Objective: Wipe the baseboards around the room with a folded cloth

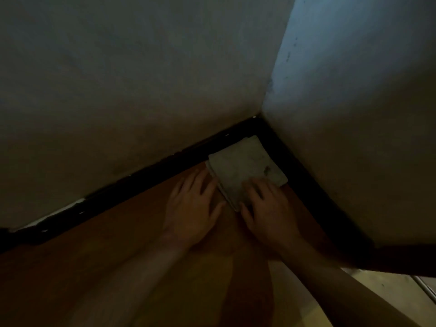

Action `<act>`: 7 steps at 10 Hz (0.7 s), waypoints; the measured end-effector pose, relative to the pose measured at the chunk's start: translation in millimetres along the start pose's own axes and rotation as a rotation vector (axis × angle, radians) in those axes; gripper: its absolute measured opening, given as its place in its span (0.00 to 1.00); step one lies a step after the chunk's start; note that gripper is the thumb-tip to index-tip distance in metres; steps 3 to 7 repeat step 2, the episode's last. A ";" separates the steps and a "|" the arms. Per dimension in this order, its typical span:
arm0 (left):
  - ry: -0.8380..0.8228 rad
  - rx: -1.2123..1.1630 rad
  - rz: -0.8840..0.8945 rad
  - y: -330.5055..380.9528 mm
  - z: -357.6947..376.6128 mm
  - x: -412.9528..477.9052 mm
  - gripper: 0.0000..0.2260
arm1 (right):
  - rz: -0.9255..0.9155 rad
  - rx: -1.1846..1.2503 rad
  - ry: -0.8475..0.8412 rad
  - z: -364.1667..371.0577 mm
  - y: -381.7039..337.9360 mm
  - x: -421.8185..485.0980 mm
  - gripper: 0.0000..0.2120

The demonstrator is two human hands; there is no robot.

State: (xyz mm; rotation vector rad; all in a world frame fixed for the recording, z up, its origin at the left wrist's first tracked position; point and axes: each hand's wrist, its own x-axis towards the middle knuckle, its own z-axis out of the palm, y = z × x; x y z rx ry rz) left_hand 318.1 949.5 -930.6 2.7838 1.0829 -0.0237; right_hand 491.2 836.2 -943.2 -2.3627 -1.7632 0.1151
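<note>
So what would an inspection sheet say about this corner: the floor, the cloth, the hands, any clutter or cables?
Surface: brown floor, dimly lit.
Job's things: pale folded cloth lies flat on the floor, pushed into the corner against the black baseboard; dark smudge on its top.
Clutter: nothing seen.
Hands: left hand flat on the floor at the cloth's left edge, fingers straight; right hand rests its fingers on the cloth's near corner.
Cables: nothing seen.
Surroundings: two plain walls meet at the corner; white chips along the baseboard's top edge; paler flooring at lower right.
</note>
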 end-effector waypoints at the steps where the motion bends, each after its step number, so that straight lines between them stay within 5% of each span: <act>1: -0.001 -0.018 -0.108 -3.8 -28.1 -23.9 0.31 | -0.036 0.028 0.052 -22.2 -22.3 2.5 0.22; 2: -0.101 -0.077 -0.189 -3.0 -75.0 -52.2 0.35 | -0.072 0.035 0.037 -63.7 -45.8 -3.2 0.21; 7: -0.101 -0.077 -0.189 -3.0 -75.0 -52.2 0.35 | -0.072 0.035 0.037 -63.7 -45.8 -3.2 0.21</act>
